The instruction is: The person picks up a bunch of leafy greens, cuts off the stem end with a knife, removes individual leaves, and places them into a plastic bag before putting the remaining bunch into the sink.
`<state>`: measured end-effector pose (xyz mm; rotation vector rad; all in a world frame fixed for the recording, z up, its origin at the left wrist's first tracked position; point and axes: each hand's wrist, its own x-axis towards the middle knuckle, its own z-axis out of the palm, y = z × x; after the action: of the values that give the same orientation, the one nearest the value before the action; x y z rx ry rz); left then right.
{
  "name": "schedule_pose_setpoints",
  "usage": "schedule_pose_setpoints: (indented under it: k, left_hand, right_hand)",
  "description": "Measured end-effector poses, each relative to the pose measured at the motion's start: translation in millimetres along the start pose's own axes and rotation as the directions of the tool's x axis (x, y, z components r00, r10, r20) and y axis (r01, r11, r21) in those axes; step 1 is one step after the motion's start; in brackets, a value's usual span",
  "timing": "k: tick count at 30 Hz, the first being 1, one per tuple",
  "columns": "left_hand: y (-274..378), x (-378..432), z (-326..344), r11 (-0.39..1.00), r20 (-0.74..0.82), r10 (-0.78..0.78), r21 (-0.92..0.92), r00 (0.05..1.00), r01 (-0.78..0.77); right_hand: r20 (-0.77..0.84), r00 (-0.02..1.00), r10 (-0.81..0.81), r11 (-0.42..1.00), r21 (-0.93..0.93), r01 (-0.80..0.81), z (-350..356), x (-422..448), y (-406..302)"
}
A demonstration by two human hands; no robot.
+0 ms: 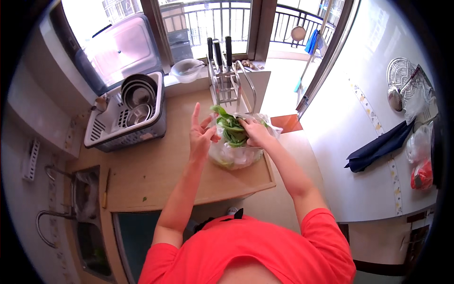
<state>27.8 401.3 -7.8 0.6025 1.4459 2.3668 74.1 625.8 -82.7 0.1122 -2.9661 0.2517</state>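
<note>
A clear plastic bag [241, 158] sits on the wooden countertop near its right end. Green leafy vegetables [232, 132] stick up from the bag's mouth. My right hand [256, 132] reaches over the bag's right side, its fingers against the leaves; whether they grip them is hidden. My left hand [203, 133] is at the left of the bag, index finger raised and the other fingers partly bent, with the thumb near the plastic. Nothing shows held in it.
A dish basket [161, 117] with metal bowls stands at the left. Behind the bag is a metal knife rack [227, 76], beside a white bowl [187, 71]. A double sink [93, 248] lies at lower left. The countertop's raised edge [241, 193] runs before me.
</note>
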Motion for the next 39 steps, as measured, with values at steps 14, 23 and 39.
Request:
schedule_pose_setpoints:
  k: [14, 23, 39]
  left_hand:
    - [-0.7, 0.6, -17.8, 0.994, -0.087, -0.050, 0.091, 0.995, 0.058]
    - [-3.0, 2.3, -11.2, 0.983, -0.085, -0.050, 0.172, 0.995, 0.064]
    - [-1.6, 0.3, -11.9, 0.980, -0.036, -0.021, 0.197, 0.999, 0.027]
  right_hand:
    - [-0.150, 0.979, 0.138, 0.864, 0.501, -0.046, -95.4, -5.1, -13.2]
    - [-0.340, 0.940, -0.033, 0.901, 0.397, 0.175, -58.1, 21.9, -45.2]
    - [-0.294, 0.917, 0.271, 0.896, 0.426, -0.128, -6.1, 11.3, -74.8]
